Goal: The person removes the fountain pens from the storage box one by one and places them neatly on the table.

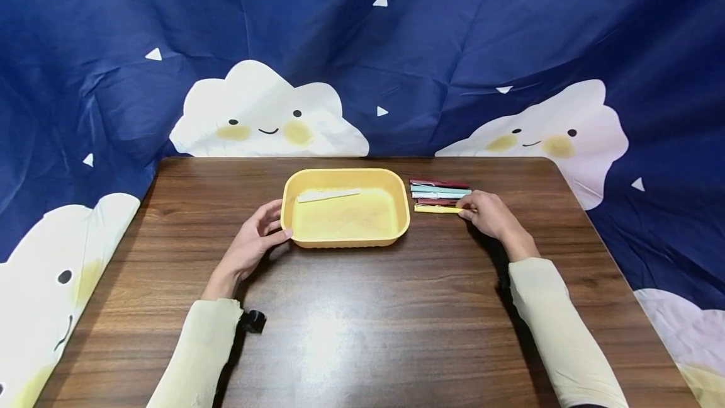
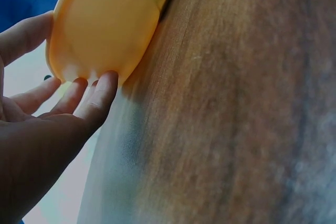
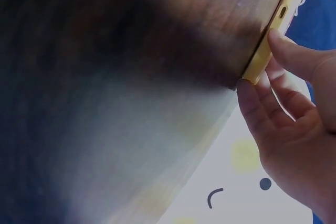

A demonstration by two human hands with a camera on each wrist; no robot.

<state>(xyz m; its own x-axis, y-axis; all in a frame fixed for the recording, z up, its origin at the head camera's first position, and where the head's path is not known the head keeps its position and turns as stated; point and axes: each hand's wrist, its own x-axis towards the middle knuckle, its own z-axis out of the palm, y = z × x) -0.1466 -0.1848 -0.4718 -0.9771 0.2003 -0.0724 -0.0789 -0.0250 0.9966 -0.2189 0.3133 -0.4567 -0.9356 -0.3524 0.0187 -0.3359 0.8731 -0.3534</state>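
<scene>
A yellow plastic basin (image 1: pixel 347 243) stands on the table, with a white pen (image 1: pixel 328 195) lying inside near its back wall. My left hand (image 1: pixel 255 241) holds the basin's left end, thumb at the front corner of the rim. In the left wrist view the fingertips touch the end of the basin (image 2: pixel 105 24). To the basin's right, my right hand (image 1: pixel 493 214) pinches the right end of a yellow pen (image 1: pixel 437 209). The right wrist view shows thumb and fingers around the end of this pen (image 3: pixel 261 61).
Behind the yellow pen lie several pens in a row: a dark red pen (image 1: pixel 438 182) at the back, a light blue pen (image 1: pixel 440 189), a pale pen (image 1: pixel 437 195) and another dark red one. A blue cloud-print cloth (image 1: pixel 419 49) hangs behind the wooden table (image 1: pixel 396 320).
</scene>
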